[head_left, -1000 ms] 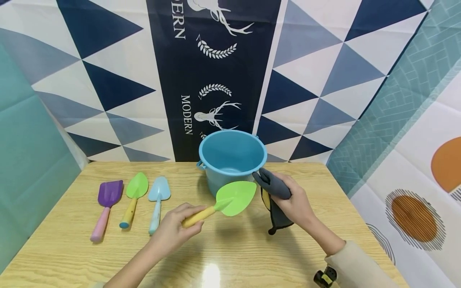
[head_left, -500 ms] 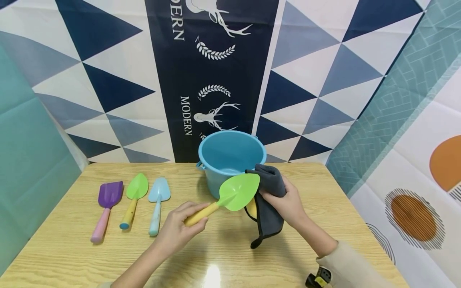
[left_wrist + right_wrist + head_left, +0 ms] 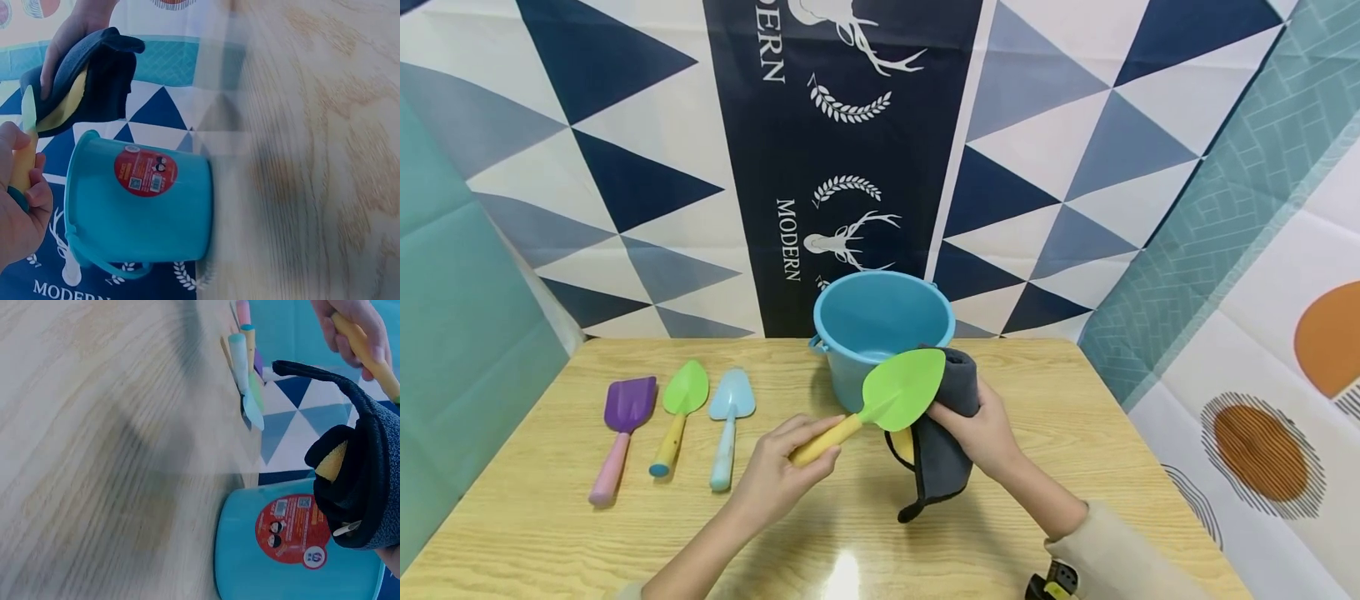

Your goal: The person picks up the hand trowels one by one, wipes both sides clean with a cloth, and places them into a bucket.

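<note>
My left hand [image 3: 786, 467] grips the yellow handle of a garden trowel and holds it above the table, its leaf-shaped green blade [image 3: 901, 392] angled up to the right. A dark grey cloth [image 3: 943, 462] with a yellow underside is bunched in my right hand [image 3: 981, 429]. It meets the blade's right edge, partly behind it; exact contact there is hidden. In the left wrist view the blade [image 3: 29, 109] appears edge-on beside the folded cloth [image 3: 94, 78]. Just beyond both hands stands an upright blue bucket [image 3: 847, 375], a red round sticker [image 3: 147, 172] on its side.
Laid out on the left of the wooden table [image 3: 550, 533] are a purple trowel [image 3: 628, 404] with a pink handle, a green trowel [image 3: 686, 387] with a yellow handle, and a light blue trowel [image 3: 732, 396]. A patterned backdrop [image 3: 842, 133] rises behind the table.
My right hand has brought the cloth leftward to the trowel's blade. The trowel has risen slightly and shifted right, its blade turning more upward. The bucket and the other trowels stay put.
</note>
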A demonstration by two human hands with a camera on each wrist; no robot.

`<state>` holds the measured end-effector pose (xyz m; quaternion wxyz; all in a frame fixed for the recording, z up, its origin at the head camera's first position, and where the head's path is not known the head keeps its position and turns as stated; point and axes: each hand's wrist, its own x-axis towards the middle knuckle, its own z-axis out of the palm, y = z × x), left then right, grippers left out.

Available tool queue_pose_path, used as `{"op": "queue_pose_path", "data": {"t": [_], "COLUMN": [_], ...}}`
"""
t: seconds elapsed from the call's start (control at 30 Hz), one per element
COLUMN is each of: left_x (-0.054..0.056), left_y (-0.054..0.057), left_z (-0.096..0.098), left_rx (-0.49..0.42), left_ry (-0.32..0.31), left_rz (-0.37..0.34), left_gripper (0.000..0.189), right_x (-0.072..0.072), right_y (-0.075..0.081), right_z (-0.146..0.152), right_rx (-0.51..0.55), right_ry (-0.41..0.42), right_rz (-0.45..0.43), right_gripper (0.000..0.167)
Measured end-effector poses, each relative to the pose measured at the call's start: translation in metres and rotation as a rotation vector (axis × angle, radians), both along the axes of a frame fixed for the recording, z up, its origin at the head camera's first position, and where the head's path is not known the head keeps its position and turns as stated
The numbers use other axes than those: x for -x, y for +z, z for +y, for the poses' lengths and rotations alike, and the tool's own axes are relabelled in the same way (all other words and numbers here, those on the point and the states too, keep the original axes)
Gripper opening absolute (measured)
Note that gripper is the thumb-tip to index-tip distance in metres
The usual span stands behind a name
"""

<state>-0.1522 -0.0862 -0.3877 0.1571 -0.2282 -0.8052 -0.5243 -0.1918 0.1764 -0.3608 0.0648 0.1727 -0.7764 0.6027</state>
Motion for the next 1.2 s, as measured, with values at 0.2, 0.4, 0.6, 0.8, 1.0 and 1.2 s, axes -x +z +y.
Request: {"op": "queue_pose_path", "data": {"t": [0.2, 0.4, 0.6, 0.8, 1.0, 1.2], "left_x": [0.000, -0.002, -0.003, -0.003, -0.004, -0.005], "left_y": [0.002, 0.003, 0.001, 0.001, 0.002, 0.003], "left_z": [0.003, 0.003, 0.002, 0.003, 0.005, 0.007], "left_rx": [-0.040, -0.060, -0.055, -0.048, -0.057, -0.069], "left_ry": [-0.030, -0.061, -0.084, -0.111, -0.139, -0.159], "left_rz": [0.041, 0.048, 0.041, 0.022, 0.013, 0.031], "left_gripper": [0.032, 0.032, 0.031, 0.031, 0.031, 0.031], "right_x": [-0.004, -0.001, 0.001, 0.000, 0.000, 0.000], "right_y": [-0.004, 0.001, 0.010, 0.009, 0.007, 0.002], "right_z": [-0.001, 0.003, 0.007, 0.006, 0.002, -0.001], "right_rx": [-0.078, -0.082, -0.023, 0.035, 0.026, -0.050], "right_ry": [0.059, 0.044, -0.044, -0.035, -0.013, -0.039], "right_rz": [0.100, 0.079, 0.045, 0.058, 0.084, 0.113], "right_gripper": [0.049, 0.048, 0.052, 0.048, 0.046, 0.039]}}
